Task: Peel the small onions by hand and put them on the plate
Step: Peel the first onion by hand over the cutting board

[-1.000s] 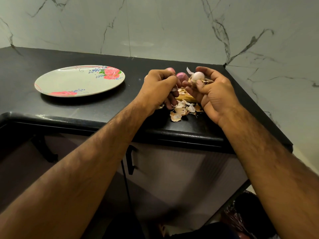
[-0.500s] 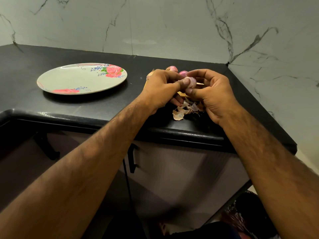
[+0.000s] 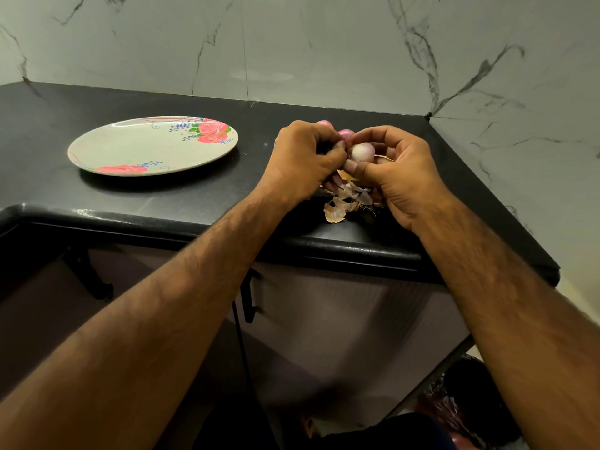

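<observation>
Left grip (image 3: 302, 157) moved in against right grip (image 3: 399, 170), both now pinching the onion (image 3: 361, 151), upright skin flap gone from view

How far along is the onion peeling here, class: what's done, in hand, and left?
Done: loose skins lie near the counter's edge, so peeling has begun. In hand: the right hand holds a pale, mostly bare onion while the left hand picks at its end. Left: the plate holds no onion yet, and two pink onions show behind the hands.
</observation>
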